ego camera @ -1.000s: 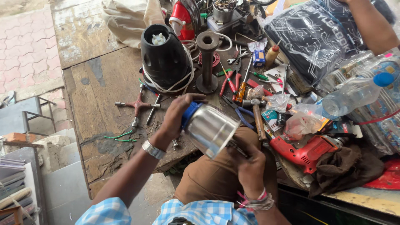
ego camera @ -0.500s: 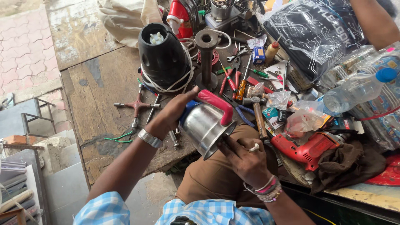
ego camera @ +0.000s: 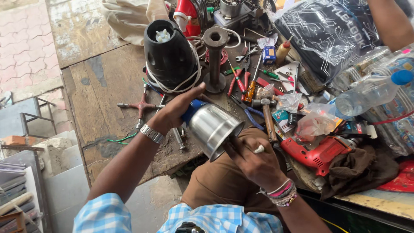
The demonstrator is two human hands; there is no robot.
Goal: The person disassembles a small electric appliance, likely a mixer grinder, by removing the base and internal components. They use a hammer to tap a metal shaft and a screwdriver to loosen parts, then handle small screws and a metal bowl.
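My left hand (ego camera: 174,113) grips the blue base end of a shiny steel mixer jar (ego camera: 211,126), which lies tilted over my lap with its open mouth toward me. At the jar's rim, my right hand (ego camera: 254,162) pinches a small white part (ego camera: 259,149) between closed fingers. A steel watch sits on my left wrist and coloured bangles on my right. The jar's inside is hidden from view.
A worn wooden bench (ego camera: 103,82) holds a black mixer body (ego camera: 169,54) wound with white cord, a metal stand (ego camera: 215,58), a cross wrench (ego camera: 140,105), pliers, screwdrivers, a hammer (ego camera: 268,118), a red drill (ego camera: 319,153) and plastic bottles (ego camera: 366,92). Another person's arm (ego camera: 388,21) is at top right.
The jar has been turned in my hands: its red handle showed on top half a second ago and is now out of sight. My right hand stays at the rim.
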